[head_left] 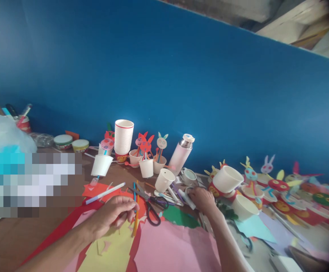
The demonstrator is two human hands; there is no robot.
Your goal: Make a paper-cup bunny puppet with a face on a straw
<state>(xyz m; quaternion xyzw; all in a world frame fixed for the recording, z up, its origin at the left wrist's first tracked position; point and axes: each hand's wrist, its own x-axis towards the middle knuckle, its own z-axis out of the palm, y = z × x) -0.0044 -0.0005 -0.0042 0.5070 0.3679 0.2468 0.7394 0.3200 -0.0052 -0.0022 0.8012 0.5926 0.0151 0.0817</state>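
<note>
My left hand [114, 214] is over the coloured paper, thumb and index finger pinched together. A small pale sliver shows at the fingertips, too small to name. Just right of it lie black-handled scissors [150, 206] and an orange strip [136, 219]. My right hand [203, 199] reaches in among small tools behind the pink paper [176, 245], fingers curled down and pressed together; what they hold, if anything, is hidden. Beside those fingers lies a white tube [187, 200]. A white paper cup [165, 180] with a small hole stands between the hands.
Paper-cup figures with rabbit-like heads [146, 147] stand at the back, near stacked cups [124, 136] and a tilted-looking thermos flask [181, 153]. More figures [279, 185] crowd the right. Yellow paper [106, 249] lies in front; a plastic bag [2, 136] is left. A blue wall rises behind.
</note>
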